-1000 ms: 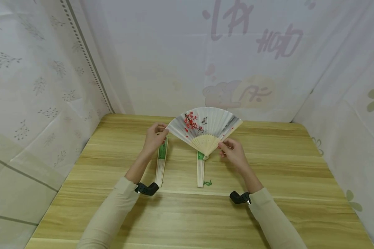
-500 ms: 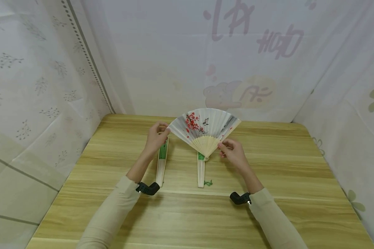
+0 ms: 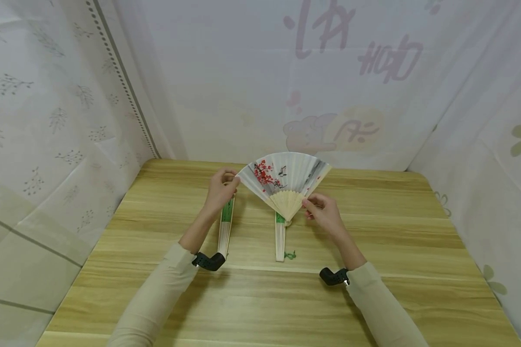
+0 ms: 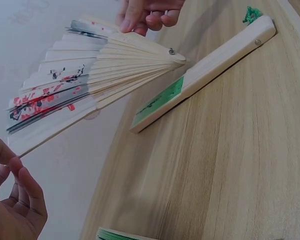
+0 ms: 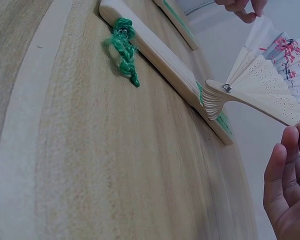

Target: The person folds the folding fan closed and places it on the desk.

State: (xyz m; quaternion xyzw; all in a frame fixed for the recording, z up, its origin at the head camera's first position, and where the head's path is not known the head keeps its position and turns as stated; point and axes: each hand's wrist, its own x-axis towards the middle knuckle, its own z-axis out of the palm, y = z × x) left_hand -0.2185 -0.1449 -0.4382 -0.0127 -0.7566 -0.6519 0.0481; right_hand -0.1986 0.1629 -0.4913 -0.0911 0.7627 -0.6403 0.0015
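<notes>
A spread folding fan [image 3: 292, 174], white with red blossoms and a bird, is held up above the table between both hands. At its upper left corner the left hand [image 3: 219, 192] pinches the outer edge between thumb and finger. The right hand [image 3: 325, 212] pinches the right guard stick, as the right wrist view shows with the fan's pierced ribs [image 5: 265, 82]. Below the fan's pivot lies a folded green fan [image 3: 280, 238], its far end hidden. Another folded green fan [image 3: 226, 226] lies under the left hand, partly covered by it.
A green tassel [image 3: 290, 255] lies beside the middle folded fan. The wooden table [image 3: 252, 303] ends at a back edge against a printed cloth [image 3: 226, 86]. More patterned cloth [image 3: 495, 159] hangs at both sides.
The left hand has moved slightly right and up, and the spread fan has narrowed a little, its right tip shifting left and down. The folded fans have stayed in place.
</notes>
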